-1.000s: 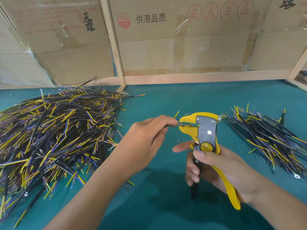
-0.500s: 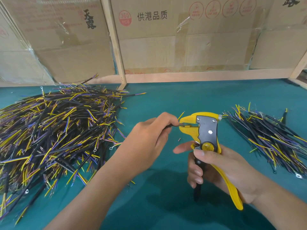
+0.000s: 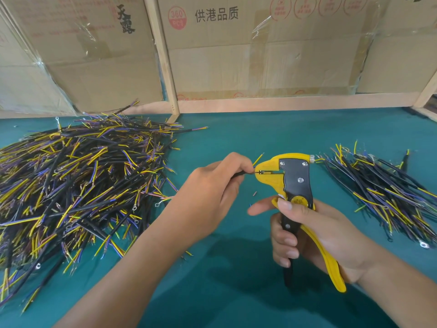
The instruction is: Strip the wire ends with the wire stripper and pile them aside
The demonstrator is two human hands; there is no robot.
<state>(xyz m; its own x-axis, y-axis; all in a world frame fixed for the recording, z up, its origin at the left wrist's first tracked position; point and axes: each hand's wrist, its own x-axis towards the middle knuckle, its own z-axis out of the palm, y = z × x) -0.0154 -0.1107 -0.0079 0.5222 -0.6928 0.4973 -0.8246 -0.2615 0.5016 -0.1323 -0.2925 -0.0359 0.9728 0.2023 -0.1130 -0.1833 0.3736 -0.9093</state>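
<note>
Now a wire [image 3: 238, 174] pinched by the left hand [image 3: 212, 185] is fed into the wire stripper [image 3: 293, 183] gripped by the right hand [image 3: 314, 233]; a squeeze is needed next.

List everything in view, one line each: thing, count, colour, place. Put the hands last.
Big wire pile: one, black, yellow and purple-blue, table left.
Small wire pile: one, same colours, table right.
Wire: one, black with a yellow end, pinched in the left hand, tip in the stripper's mouth.
Wire stripper: one, yellow and black, centre, held upright.
Table: one, teal.
Cardboard boxes: several, brown, behind the table.
Wooden frame: one, pale, before the boxes.
Left hand: holds the wire.
Right hand: grips the stripper's handles.
</note>
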